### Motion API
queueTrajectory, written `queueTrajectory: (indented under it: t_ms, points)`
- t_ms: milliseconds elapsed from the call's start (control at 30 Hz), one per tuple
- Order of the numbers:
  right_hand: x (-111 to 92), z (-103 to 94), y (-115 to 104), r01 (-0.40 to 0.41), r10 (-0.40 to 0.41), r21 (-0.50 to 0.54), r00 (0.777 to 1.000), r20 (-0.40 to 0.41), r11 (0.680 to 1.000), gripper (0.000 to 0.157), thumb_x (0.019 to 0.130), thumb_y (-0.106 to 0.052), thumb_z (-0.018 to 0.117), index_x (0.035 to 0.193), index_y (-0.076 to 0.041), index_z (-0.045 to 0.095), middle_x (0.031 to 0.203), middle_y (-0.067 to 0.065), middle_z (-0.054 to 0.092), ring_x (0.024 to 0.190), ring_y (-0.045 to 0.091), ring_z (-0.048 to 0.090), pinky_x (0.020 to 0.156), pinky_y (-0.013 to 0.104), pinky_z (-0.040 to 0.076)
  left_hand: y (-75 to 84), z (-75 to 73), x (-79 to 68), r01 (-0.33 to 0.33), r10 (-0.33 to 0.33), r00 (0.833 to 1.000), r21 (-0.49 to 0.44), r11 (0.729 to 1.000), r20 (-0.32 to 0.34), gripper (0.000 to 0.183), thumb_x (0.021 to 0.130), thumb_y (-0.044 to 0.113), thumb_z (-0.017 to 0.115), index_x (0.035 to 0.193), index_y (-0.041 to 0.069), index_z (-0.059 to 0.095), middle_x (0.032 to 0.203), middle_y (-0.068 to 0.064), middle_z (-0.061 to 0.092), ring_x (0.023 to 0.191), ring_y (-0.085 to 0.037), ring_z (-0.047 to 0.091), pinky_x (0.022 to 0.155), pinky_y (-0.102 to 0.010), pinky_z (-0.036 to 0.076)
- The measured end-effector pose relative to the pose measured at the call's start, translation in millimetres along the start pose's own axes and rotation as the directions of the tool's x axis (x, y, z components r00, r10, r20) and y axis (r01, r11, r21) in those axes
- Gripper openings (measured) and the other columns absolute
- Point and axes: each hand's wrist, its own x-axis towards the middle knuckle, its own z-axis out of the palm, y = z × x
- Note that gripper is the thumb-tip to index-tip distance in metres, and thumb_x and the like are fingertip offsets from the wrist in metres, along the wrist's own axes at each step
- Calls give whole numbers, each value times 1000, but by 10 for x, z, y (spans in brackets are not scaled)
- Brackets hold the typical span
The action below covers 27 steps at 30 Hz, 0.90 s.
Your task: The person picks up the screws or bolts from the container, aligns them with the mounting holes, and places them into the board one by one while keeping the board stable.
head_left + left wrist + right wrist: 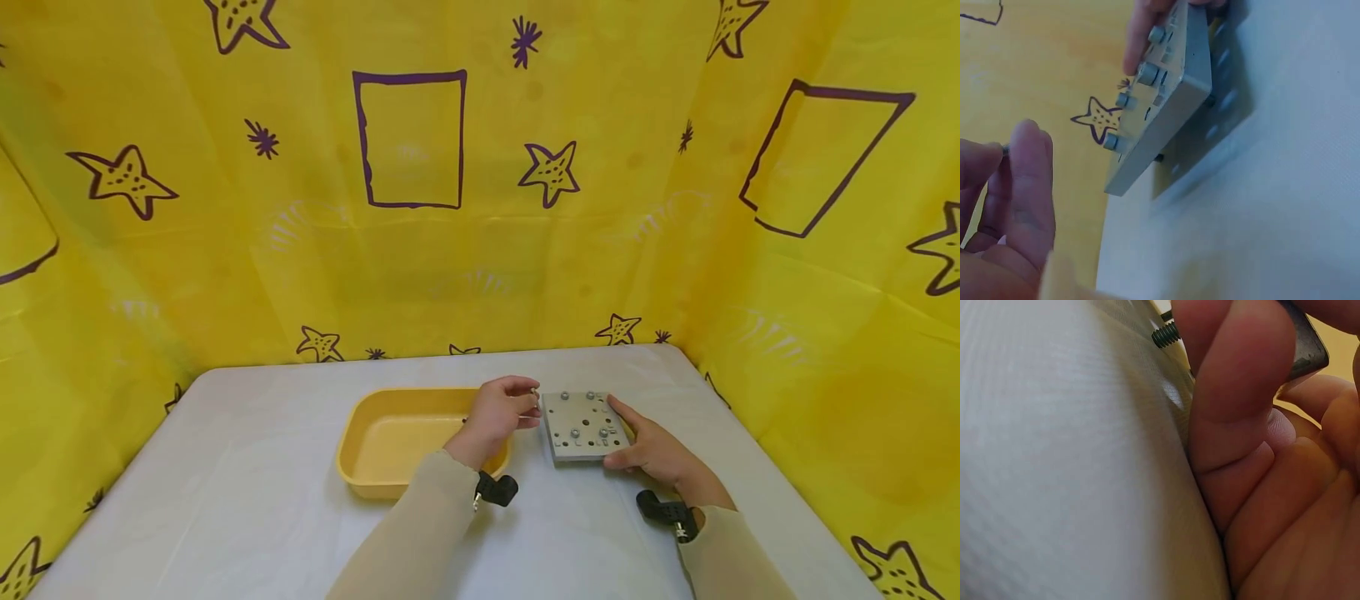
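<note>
My right hand (654, 450) grips the right side of a grey metal plate (570, 412), thumb at the near edge and a finger along the far right corner. Several socket-head screws (575, 432) stand up from its top, among many holes. The right wrist view shows a threaded screw end (1166, 335) sticking out under the plate. Left of the plate, my left hand (495, 414) pinches a small metal piece (1005, 149) between thumb and fingertips; it looks like a screw but is mostly hidden. That hand is apart from the plate.
A yellow plastic tray (348, 450) stands on the white-covered table (247, 483), partly under my left forearm; a small dark item shows near its far right corner. Yellow curtains (420, 275) with purple drawings enclose the table at the back and sides.
</note>
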Motion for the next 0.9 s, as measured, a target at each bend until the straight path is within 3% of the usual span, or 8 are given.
queueTrajectory:
  t_ms: [267, 467, 567, 733, 800, 900]
  points:
    - [20, 4, 20, -3, 3, 4, 1000, -5, 1000, 120, 66, -32, 93, 161, -28, 19, 161, 16, 20, 124, 37, 33, 110, 61, 13, 8, 108, 142, -40, 44, 999, 136, 990, -30, 15, 97, 2, 62, 110, 7, 70, 96, -9, 62, 78, -22, 66, 72, -30, 57]
    - [16, 4, 28, -8, 8, 1, 1000, -7, 1000, 121, 66, -33, 93, 161, -27, 19, 162, 17, 18, 131, 38, 30, 111, 65, 7, -17, 168, 260, -69, 79, 997, 297, 952, -23, 12, 97, 2, 62, 105, 8, 70, 91, -5, 61, 74, -20, 63, 68, -27, 56]
    - [11, 3, 24, -6, 7, 2, 1000, -4, 1000, 121, 66, -33, 93, 161, -25, 19, 162, 17, 17, 133, 38, 29, 111, 65, 6, -15, 195, 288, -110, 126, 992, 444, 889, -8, 12, 95, 2, 64, 104, 6, 70, 87, -2, 61, 74, -18, 61, 65, -26, 53]
    - [16, -1, 29, -7, 7, 4, 1000, -2, 1000, 120, 66, -34, 92, 161, -27, 19, 162, 17, 18, 128, 37, 31, 111, 64, 9, -5, 223, 301, -163, 197, 980, 672, 723, 25, 13, 91, 4, 68, 103, 8, 73, 87, 3, 63, 81, -17, 56, 72, -28, 49]
    - [19, -2, 33, -9, 9, 6, 1000, -2, 1000, 120, 66, -34, 93, 161, -28, 20, 161, 16, 19, 126, 36, 32, 111, 63, 11, -7, 235, 301, -167, 201, 979, 706, 689, 35, 13, 92, 5, 68, 103, 9, 73, 89, 3, 64, 84, -18, 56, 78, -30, 49]
    - [22, 0, 34, -10, 10, -2, 1000, -1, 1000, 120, 66, -35, 92, 161, -28, 20, 161, 16, 20, 124, 36, 33, 110, 61, 14, -11, 261, 302, -155, 188, 982, 726, 670, 36, 13, 94, 6, 66, 104, 8, 73, 93, 2, 66, 88, -18, 56, 84, -32, 50]
